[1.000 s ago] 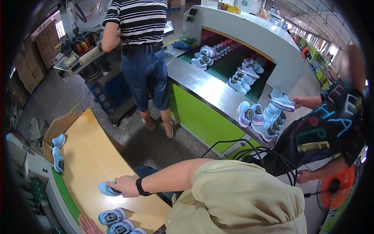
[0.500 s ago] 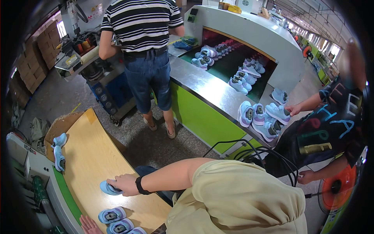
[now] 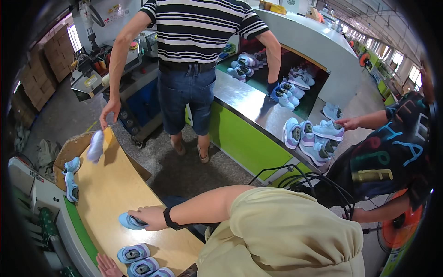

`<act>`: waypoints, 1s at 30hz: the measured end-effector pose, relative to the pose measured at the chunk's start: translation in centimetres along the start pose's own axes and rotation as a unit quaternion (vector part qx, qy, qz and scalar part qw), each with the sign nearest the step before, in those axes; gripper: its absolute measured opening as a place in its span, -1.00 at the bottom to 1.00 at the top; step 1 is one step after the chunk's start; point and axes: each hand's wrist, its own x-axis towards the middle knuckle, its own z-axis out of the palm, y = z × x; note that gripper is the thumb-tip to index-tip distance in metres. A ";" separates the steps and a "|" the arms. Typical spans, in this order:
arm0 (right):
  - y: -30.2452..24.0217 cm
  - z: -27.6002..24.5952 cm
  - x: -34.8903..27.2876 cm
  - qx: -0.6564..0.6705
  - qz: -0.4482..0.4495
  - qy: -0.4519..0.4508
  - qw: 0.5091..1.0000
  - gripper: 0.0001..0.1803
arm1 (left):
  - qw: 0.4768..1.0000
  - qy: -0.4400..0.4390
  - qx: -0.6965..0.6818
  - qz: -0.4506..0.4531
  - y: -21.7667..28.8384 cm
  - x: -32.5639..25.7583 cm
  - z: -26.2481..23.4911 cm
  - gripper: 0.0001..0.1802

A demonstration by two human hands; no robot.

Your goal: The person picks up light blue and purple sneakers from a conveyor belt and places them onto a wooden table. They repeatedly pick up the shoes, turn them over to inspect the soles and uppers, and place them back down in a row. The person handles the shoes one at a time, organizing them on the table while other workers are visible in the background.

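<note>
My right hand (image 3: 151, 218), with a black band at its wrist, reaches left over the wooden tabletop (image 3: 104, 184). Its fingers are closed on a light-blue sneaker (image 3: 128, 220), gripping it by the opening. At the lower left edge my left hand (image 3: 108, 266) shows its palm; the fingers are spread and nothing is in it. Right beside that hand stand sneakers in a row, one light blue and lilac (image 3: 133, 253), a second (image 3: 143, 267) in front of it. Another pair of blue sneakers (image 3: 71, 184) lies by the table's far left edge.
A co-worker in a striped shirt (image 3: 198, 32) dangles a pale shoe (image 3: 95, 147) over the table's far end. Sneakers ride a green conveyor (image 3: 265, 87) out of a machine. At right, another person's hand (image 3: 349, 123) holds a sneaker near black cables (image 3: 318, 177).
The co-worker in stripes has stepped right, one arm now stretching into the conveyor opening, the other lowering a shoe toward the table. My hands have hardly moved.
</note>
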 end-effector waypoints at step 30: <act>4.5 -31.0 -55.8 -0.350 0.404 0.716 0.449 -0.22 | 0.984 -0.062 0.157 0.055 -1.0 -4.8 1.9 -0.41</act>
